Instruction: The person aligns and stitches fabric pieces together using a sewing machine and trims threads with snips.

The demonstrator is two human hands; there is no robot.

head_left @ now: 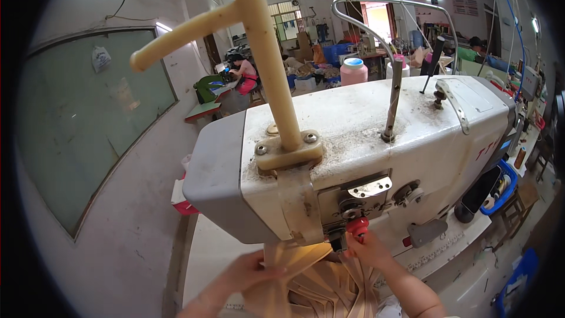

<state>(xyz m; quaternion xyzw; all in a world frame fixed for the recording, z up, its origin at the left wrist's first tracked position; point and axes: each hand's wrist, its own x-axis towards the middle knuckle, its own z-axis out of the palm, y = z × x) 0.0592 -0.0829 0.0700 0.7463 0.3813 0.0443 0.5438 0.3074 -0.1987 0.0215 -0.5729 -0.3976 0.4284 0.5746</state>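
Observation:
A large white industrial sewing machine (329, 123) fills the middle of the view, with dust on its top. My left hand (250, 272), slightly blurred, pinches a tan fabric piece (294, 257) below the machine's left end, thumb on top. At the machine's front, my right hand (369, 251) has its fingers closed at a red knob (357, 227), beside a small black part. Under and between my hands lies a heap of folded tan pieces (326, 291). The needle area is hidden behind the machine head.
A cream-coloured lever (265, 53) rises from the machine top, near a metal post (393, 100) and a bent wire thread stand (394, 3). A pink thread cone (354, 72) stands behind. On the right is a blue basket (503, 188). A person (244, 73) sits farther back.

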